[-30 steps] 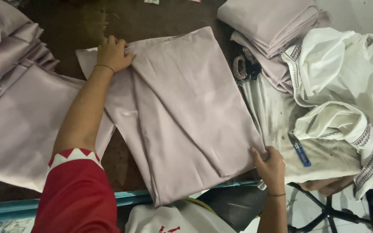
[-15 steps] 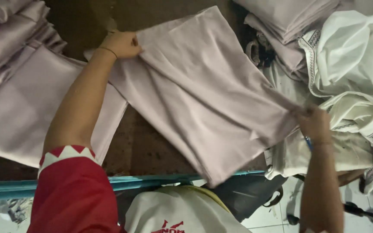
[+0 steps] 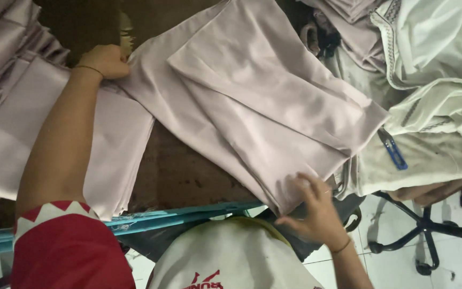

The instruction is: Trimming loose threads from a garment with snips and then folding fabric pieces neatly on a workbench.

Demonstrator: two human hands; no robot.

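A folded piece of pale mauve satin cloth (image 3: pixel 252 101) lies slanted across the dark brown table (image 3: pixel 177 176). My left hand (image 3: pixel 105 60) is closed on its far left corner. My right hand (image 3: pixel 316 208) is at the cloth's near lower edge, which overhangs the table's front; its fingers are spread and touch the edge. Whether it pinches the cloth I cannot tell for sure.
Stacks of the same mauve cloth lie at the left (image 3: pixel 22 107) and top right (image 3: pixel 348 10). A heap of white garments with dark trim (image 3: pixel 434 69) fills the right, with a blue pen (image 3: pixel 392 150) on it. A teal table edge (image 3: pixel 177 217) and a black chair base (image 3: pixel 423 235) are below.
The cloth has swung and slid toward the right. My right hand has let go of its right corner and dropped to the near lower edge. My left hand keeps hold of the far corner.
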